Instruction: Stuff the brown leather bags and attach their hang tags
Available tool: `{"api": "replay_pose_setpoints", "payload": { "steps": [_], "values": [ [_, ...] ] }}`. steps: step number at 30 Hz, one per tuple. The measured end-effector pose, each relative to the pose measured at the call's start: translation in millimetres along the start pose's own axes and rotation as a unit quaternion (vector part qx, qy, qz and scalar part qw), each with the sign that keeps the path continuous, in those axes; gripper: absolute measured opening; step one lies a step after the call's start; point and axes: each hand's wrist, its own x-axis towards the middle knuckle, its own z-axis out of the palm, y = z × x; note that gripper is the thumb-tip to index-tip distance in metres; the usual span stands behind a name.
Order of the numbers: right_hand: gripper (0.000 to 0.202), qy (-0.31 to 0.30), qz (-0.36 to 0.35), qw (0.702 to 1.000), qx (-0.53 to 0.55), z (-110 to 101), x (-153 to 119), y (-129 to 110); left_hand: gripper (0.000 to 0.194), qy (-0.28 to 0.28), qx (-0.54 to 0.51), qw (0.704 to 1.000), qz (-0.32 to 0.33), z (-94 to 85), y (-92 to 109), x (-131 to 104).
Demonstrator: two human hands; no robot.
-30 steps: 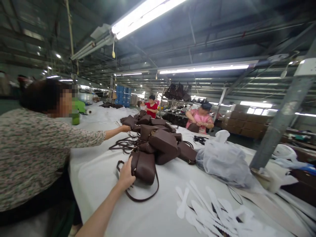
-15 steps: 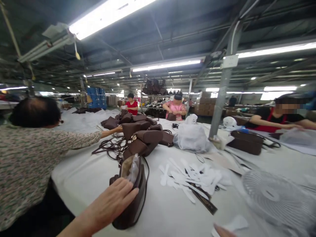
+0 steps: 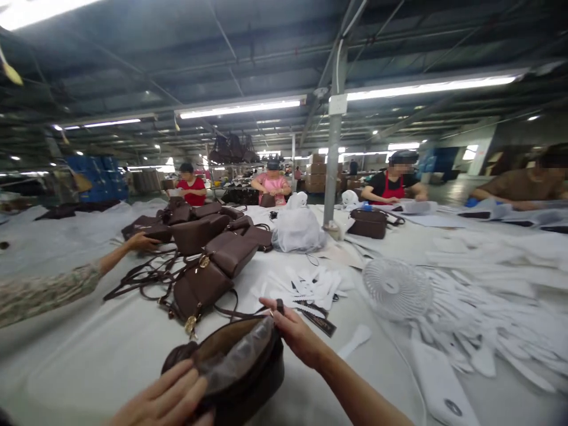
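Observation:
An open dark-brown handbag (image 3: 261,387) sits at the front of the table, with crinkled clear plastic (image 3: 242,358) inside its mouth. My left hand (image 3: 166,393) grips the bag's near left side, fingers lying along the rim. At the bag's right end my right hand (image 3: 295,331) pinches the strap end near a small metal ring, index finger stretched out. Just beyond lies a pile of brown bags (image 3: 206,275) with straps and gold charms. White strips (image 3: 313,284) and a dark printed strip (image 3: 322,322) rest behind my right hand.
From the left, a co-worker's hand (image 3: 142,241) touches the pile. A white fan (image 3: 394,287) with a cable stands on the right, beside many white pieces (image 3: 501,331). A plastic-wrapped bundle (image 3: 299,228) and a metal post (image 3: 332,171) stand farther back. Several people work across the table.
My view has swung right. My right hand has come from the lower right edge to the bag's end. The bag now lies turned more sideways, its mouth wider. The co-worker's hand has shifted along the pile.

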Motion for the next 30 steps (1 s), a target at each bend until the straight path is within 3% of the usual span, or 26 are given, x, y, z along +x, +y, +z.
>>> {"api": "replay_pose_setpoints", "payload": {
  "steps": [3,6,8,9,12,18,21,26,28,30],
  "values": [
    [0.063,0.04,-0.012,0.998,-0.044,-9.5,-7.8,-0.5,0.053,0.016,-0.001,0.999,-0.034,6.4,-16.7,11.4],
    [0.066,-0.027,0.07,0.983,-0.17,-38.8,-15.4,6.7,0.052,0.03,-0.01,0.992,-0.121,20.0,-9.8,16.5],
    [0.07,-0.012,0.125,0.931,-0.344,-68.6,-19.4,14.9,0.05,0.049,0.0,0.985,-0.168,31.9,1.8,15.7],
    [0.064,0.038,0.141,0.881,-0.45,-83.7,-20.5,19.5,0.05,0.058,0.009,0.982,-0.179,37.9,7.8,15.2],
    [0.029,0.116,0.159,0.776,-0.6,-115.1,-19.3,34.0,0.05,0.095,0.044,0.97,-0.221,52.9,23.2,16.0],
    [0.031,0.051,0.168,0.685,-0.707,-115.5,-5.4,48.6,0.056,0.091,0.095,0.944,-0.304,60.6,41.0,15.0],
    [0.029,0.005,0.16,0.661,-0.733,-127.5,4.4,21.4,0.063,0.106,0.1,0.929,-0.341,64.9,50.2,8.0],
    [0.019,-0.027,0.104,0.644,-0.758,-160.6,18.8,-78.6,0.067,0.128,0.121,0.915,-0.363,96.3,60.7,8.2],
    [0.018,-0.03,0.063,0.65,-0.757,-161.1,20.9,-119.2,0.066,0.147,0.126,0.911,-0.363,113.1,57.5,17.8],
    [0.021,-0.034,0.01,0.681,-0.731,-151.2,21.0,-151.7,0.066,0.164,0.118,0.909,-0.365,124.2,51.4,32.0]
  ]
}}
